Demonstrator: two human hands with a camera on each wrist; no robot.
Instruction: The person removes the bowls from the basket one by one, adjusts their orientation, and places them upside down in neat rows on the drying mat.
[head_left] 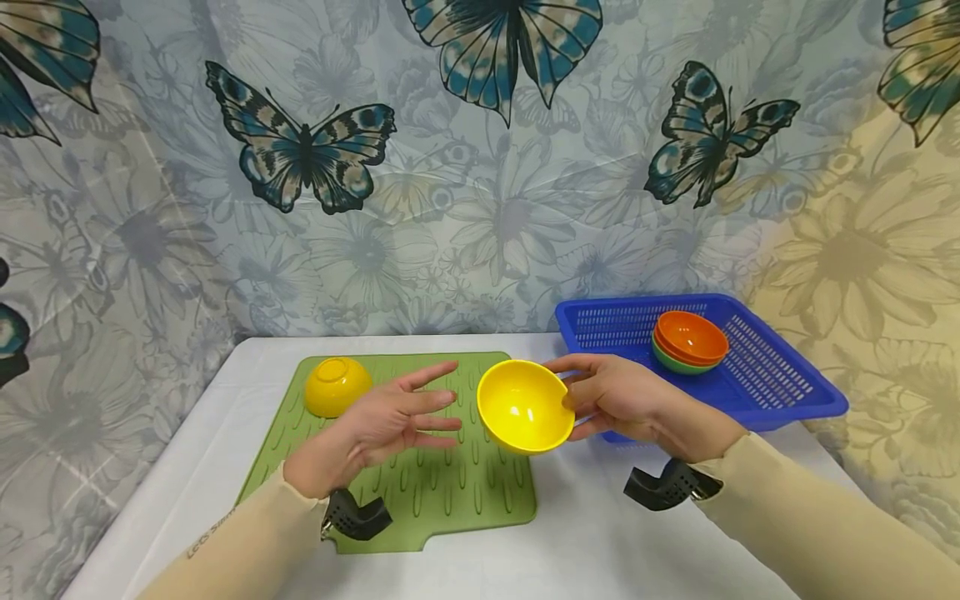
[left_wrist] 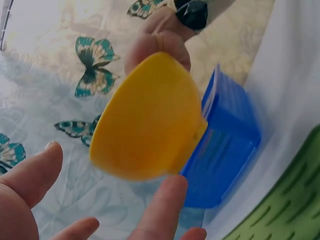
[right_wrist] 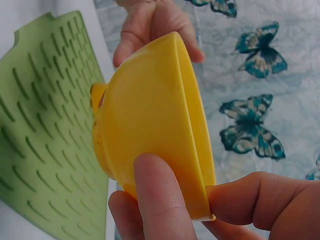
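Between the two hands, a yellow bowl is held up in the air, its opening tilted toward the head camera. My right hand pinches its rim at the right side, thumb against the edge and fingers behind; the right wrist view shows this grip on the bowl up close. My left hand reaches toward the bowl's left side with fingers spread, apart from it in the head view. A second yellow bowl lies upside down on the green drying mat, behind the left hand.
A blue plastic basket stands at the back right, holding a stack of bowls, an orange bowl on top and a green bowl below. White cloth covers the table. A butterfly-print curtain hangs behind.
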